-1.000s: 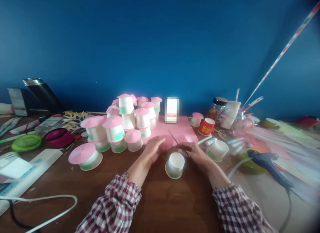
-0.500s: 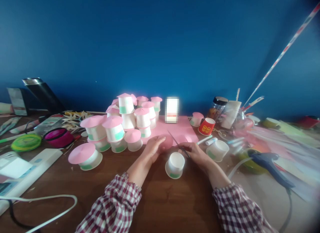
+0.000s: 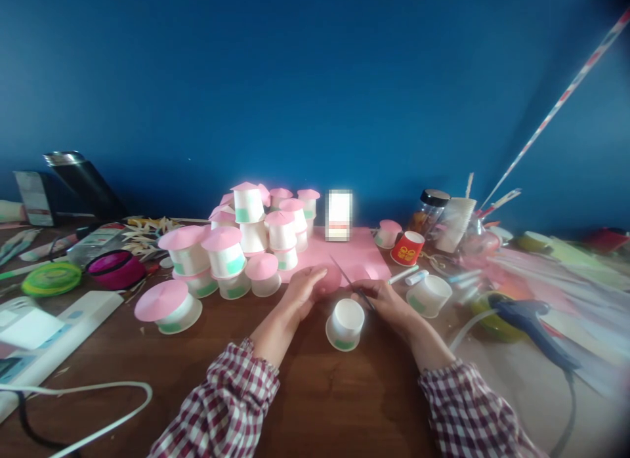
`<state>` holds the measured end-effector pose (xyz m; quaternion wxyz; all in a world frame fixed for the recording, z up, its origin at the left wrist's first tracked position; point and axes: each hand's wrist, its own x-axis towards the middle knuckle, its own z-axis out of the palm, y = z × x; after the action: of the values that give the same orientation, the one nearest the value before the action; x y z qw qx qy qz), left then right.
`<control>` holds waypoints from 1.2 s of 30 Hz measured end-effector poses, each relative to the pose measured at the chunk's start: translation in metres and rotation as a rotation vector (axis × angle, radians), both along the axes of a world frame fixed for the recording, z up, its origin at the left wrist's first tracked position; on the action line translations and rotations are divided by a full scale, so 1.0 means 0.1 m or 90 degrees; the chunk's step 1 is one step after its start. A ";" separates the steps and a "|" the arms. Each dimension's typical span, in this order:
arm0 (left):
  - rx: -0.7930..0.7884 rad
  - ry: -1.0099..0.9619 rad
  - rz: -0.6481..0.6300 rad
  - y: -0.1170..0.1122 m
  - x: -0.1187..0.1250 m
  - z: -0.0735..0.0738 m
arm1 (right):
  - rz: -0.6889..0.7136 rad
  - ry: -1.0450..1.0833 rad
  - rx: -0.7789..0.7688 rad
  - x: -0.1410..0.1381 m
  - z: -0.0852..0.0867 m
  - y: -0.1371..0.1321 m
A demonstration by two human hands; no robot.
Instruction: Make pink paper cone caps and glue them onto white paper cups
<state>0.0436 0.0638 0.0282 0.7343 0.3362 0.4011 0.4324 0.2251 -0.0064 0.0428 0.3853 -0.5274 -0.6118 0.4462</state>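
Observation:
My left hand (image 3: 306, 286) holds a round piece of pink paper (image 3: 331, 281) by its left side, fingers closed on it. In my right hand (image 3: 386, 302) is a slim, dark-bladed tool (image 3: 340, 270), its tip slanting up and left just right of the paper; whether it is scissors or a knife I cannot tell. An upside-down white paper cup (image 3: 348, 315) with a green patch stands on the table between my wrists. Behind my hands lies a pink sheet (image 3: 361, 245).
Left of my hands, several white cups with pink cone tops (image 3: 222, 245) are stacked. To the right are another white cup (image 3: 430, 295), a red cup (image 3: 408, 249), and a blue glue gun (image 3: 534, 323). A white power strip (image 3: 91, 320) lies at left.
Almost nothing differs. Both hands keep their places, with the pink paper and the dark-bladed tool still in them.

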 end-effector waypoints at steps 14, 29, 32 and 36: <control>-0.006 -0.001 0.004 0.00 0.01 -0.01 | -0.016 0.027 -0.028 0.01 -0.06 0.01; -0.014 0.000 0.010 0.01 0.01 -0.01 | -0.002 -0.005 -0.011 0.00 0.01 0.00; -0.014 -0.002 0.012 0.01 0.01 -0.01 | 0.009 -0.002 -0.009 0.01 0.00 0.01; -0.010 -0.007 0.007 0.01 0.01 -0.01 | 0.000 0.012 -0.020 0.02 -0.03 0.01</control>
<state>0.0448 0.0646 0.0271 0.7368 0.3257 0.4021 0.4351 0.2270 -0.0056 0.0402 0.3828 -0.5293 -0.6011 0.4605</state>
